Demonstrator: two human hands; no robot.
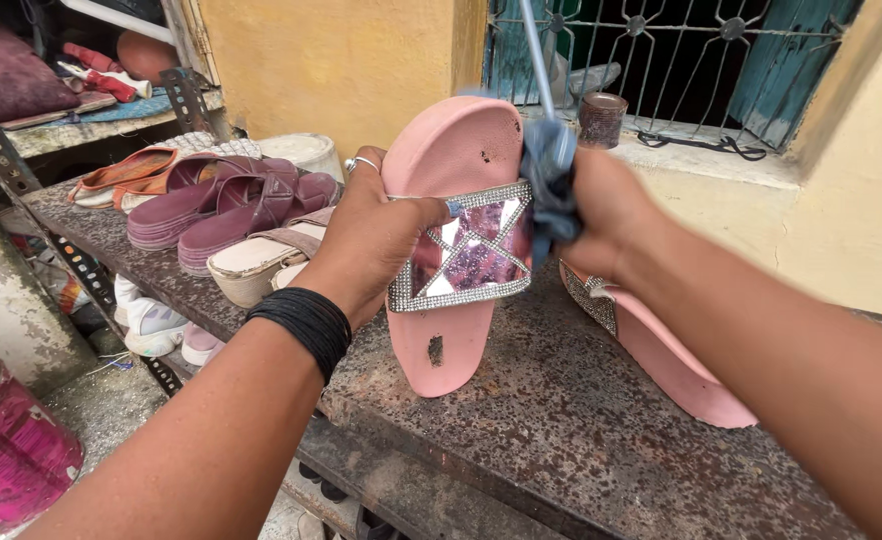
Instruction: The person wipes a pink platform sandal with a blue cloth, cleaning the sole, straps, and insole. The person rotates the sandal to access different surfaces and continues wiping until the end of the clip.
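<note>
My left hand (371, 240) grips a pink sandal (456, 345) by its side and holds it upright on its heel on the rusty metal shelf (561, 420). The sandal has a shiny mirrored strap (466, 255) edged with small stones. My right hand (611, 215) is shut on a blue-grey cloth (551, 175) pressed against the strap's right edge. The matching pink sandal (661, 355) lies on the shelf behind my right forearm, partly hidden.
Maroon sandals (231, 205), orange ones (121, 172) and a beige wedge (256, 262) lie at the shelf's left end. White shoes (156, 325) sit below. A pink plastic jar (11, 460) stands bottom left. A rusty tin (602, 120) rests on the window ledge by a grille.
</note>
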